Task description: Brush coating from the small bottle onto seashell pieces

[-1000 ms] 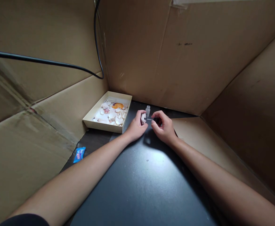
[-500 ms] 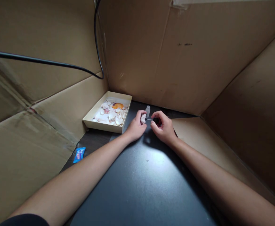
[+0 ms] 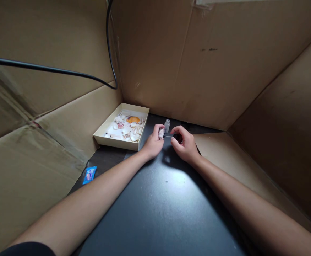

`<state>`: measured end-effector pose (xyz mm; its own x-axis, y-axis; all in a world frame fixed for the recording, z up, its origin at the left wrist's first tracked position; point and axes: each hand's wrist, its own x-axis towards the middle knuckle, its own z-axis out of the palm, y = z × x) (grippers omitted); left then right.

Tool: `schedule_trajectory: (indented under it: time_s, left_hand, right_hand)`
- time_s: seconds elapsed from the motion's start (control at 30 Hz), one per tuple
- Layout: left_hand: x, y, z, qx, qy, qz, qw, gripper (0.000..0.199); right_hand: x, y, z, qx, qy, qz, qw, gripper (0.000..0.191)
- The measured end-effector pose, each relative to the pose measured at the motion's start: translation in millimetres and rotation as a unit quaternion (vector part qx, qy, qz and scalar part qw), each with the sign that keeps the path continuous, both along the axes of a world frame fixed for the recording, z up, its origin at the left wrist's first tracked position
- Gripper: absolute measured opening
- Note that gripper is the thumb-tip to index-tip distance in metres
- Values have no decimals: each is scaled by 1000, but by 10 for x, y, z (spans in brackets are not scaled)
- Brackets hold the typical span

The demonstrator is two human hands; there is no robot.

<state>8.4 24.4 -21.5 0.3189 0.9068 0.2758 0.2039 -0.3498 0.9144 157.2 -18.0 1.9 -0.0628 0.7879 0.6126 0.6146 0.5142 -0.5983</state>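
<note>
Stretching in from the bottom corners, a bare left forearm [image 3: 99, 188] and a bare right forearm [image 3: 238, 188] lead up to the fingers, with a black sleeve edge [image 3: 27, 250] at the left elbow. Smooth dark grey bench [image 3: 155, 213] fills the space on the near side of the fingers, with a bright glare on it. Left of the left fingers, and nearer than they are, lies a small shiny blue packet [image 3: 89, 175] with lettering I can't properly read.

OK, the hands. Fingers of the left hand [image 3: 152, 145] are clamped on a small whitish ribbed shell [image 3: 161, 133], thumb on the near side. Fingers of the right hand [image 3: 185, 144] are curled closed around one end of a thin pale stick with a dark tip [image 3: 168, 136]. That tip points at the shell, but I can't tell if they touch. The grip end is too shadowy to make out.

Just beyond the gap between both sets of fingers, a small clear glass bottle [image 3: 167, 126] stands upright. A shallow cream rectangular tray [image 3: 118, 143] sits left of the left fingers, holding pale shells [image 3: 134, 137] plus one rounded orange shell [image 3: 133, 119]. Way past everything: a brown cardboard wall [image 3: 211, 81].
</note>
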Motion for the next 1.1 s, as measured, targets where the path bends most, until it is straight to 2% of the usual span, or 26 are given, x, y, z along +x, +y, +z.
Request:
schedule_trajectory:
  time_s: [0.23,0.5,0.7,0.83,0.97,1.1]
  left_hand:
    - [-4,-8,14,-10,-11,2,1000,49]
    - [14,30,-68,-3,-36,-7,999,48]
    - [23,29,-69,3,-38,-4,999,46]
    - [23,27,-71,-2,-39,-3,999,48]
    - [22,29,-78,0,-47,-7,999,48]
    - [22,20,-72,4,-53,-23,998,49]
  right_hand:
    - [-5,-2,0,-3,2,-1,1000,14]
    - [-4,8,-8,2,-2,-18,1000,12]
    - [2,8,-3,-3,-7,-12,1000,13]
    - [6,9,4,-15,-8,-34,999,12]
    - [1,-1,14,-2,-12,-7,1000,13]
    - [5,11,10,-21,-29,-33,999,13]
